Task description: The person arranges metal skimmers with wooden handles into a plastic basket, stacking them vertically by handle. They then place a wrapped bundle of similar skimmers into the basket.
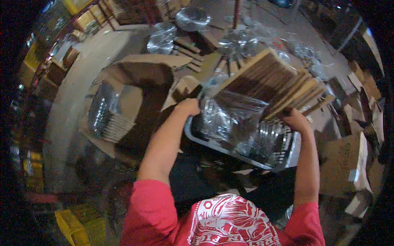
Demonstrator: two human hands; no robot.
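Note:
In front of me a slotted plastic crate with a grey rim (230, 152) sits tilted. Clear plastic wrap (242, 107) lies bunched inside it, and a stack of flat brown cardboard pieces (262, 82) leans at its far right side. My left hand (189, 107) is closed round the crate's left rim. At the opposite end, my right hand (296, 119) has its fingers curled down over the crate's right side, beside the cardboard; blur partly hides its fingertips.
An open brown carton (158, 78) stands left of the crate, holding a row of shiny, plastic-wrapped pieces (107, 115). Beyond lie round plastic-wrapped bundles (193, 18). Another carton (342, 164) is at the right. Yellow bins (78, 223) sit at the lower left, and shelving lines the far left.

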